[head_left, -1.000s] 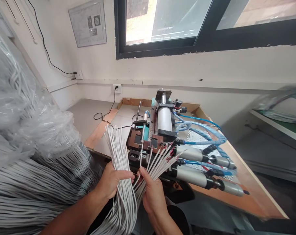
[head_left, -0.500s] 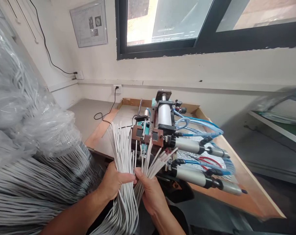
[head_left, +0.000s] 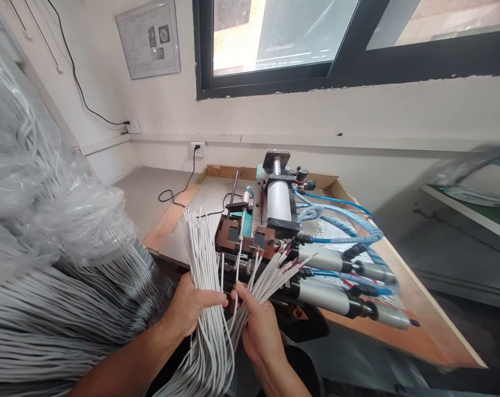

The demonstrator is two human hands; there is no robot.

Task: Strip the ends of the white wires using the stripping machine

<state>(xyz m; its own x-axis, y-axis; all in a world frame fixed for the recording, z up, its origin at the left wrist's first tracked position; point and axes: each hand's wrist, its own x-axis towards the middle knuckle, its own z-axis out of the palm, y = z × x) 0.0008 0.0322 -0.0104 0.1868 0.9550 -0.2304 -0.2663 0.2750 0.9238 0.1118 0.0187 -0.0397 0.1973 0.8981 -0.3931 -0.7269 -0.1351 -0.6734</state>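
My left hand (head_left: 189, 309) is closed around a thick bundle of white cables (head_left: 202, 248) that stand up in a fan. My right hand (head_left: 258, 325) grips a second fan of white cables (head_left: 274, 270) whose ends show red and dark stripped wires, and its thumb and forefinger pinch a single cable (head_left: 238, 262) that reaches up into the jaws of the pneumatic stripping machine (head_left: 258, 231). Both bundles hang down between my forearms, below the hands.
The machine, with silver air cylinders (head_left: 340, 300) and blue hoses (head_left: 344, 229), sits on a wooden board (head_left: 419, 325). A big mass of white cables under clear plastic (head_left: 47, 231) fills the left. Black power cord (head_left: 179, 193) runs to a wall socket. A window is above.
The single cable went from beside the bundle back up into the machine's jaws. The machine's head, raised half a second ago, is down again. My hands have shifted only slightly.
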